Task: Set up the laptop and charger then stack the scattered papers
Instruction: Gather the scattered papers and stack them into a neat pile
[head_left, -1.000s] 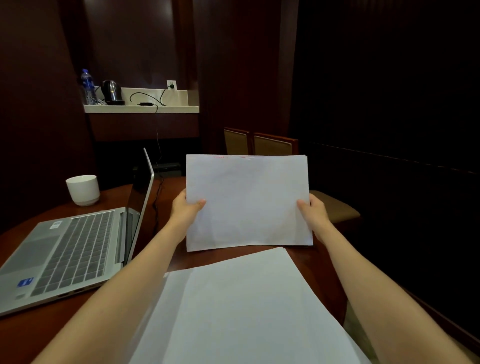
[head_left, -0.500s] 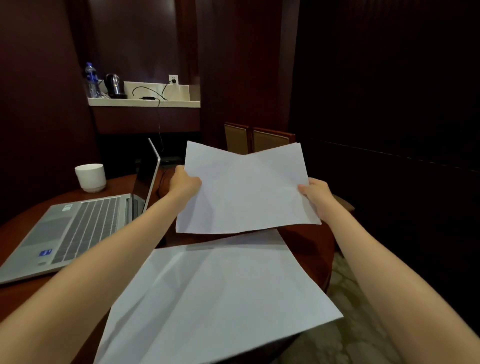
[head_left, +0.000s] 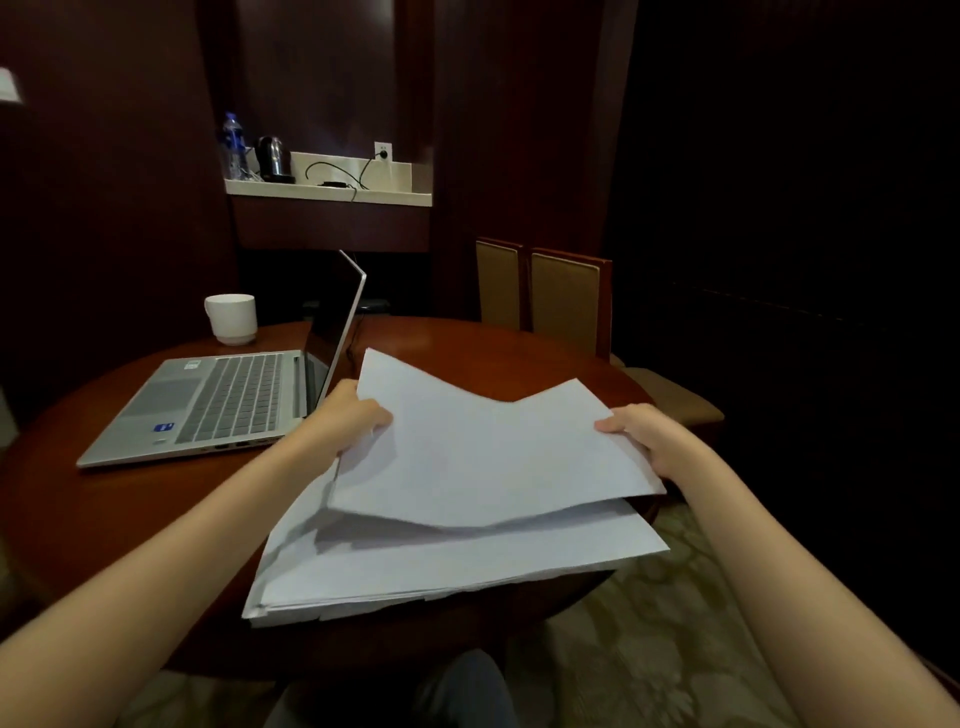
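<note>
I hold a bundle of white sheets (head_left: 483, 452) by both side edges, sagging in the middle, just above a pile of papers (head_left: 467, 566) at the table's near right edge. My left hand (head_left: 348, 415) grips the bundle's left edge. My right hand (head_left: 644, 436) grips its right edge. The open silver laptop (head_left: 228, 400) lies on the left of the round wooden table (head_left: 130, 509). A black charger cable (head_left: 337, 174) runs along the far shelf to a wall socket (head_left: 383, 151).
A white mug (head_left: 232, 318) stands behind the laptop. Two wooden chairs (head_left: 566, 299) stand beyond the table's far right. The wall shelf (head_left: 327, 189) carries a water bottle (head_left: 234, 145) and a kettle (head_left: 272, 156). Patterned carpet (head_left: 649, 649) lies to the lower right.
The held sheets have come down from upright in front of me to nearly flat over the pile. My view has tipped downward, showing more of the table.
</note>
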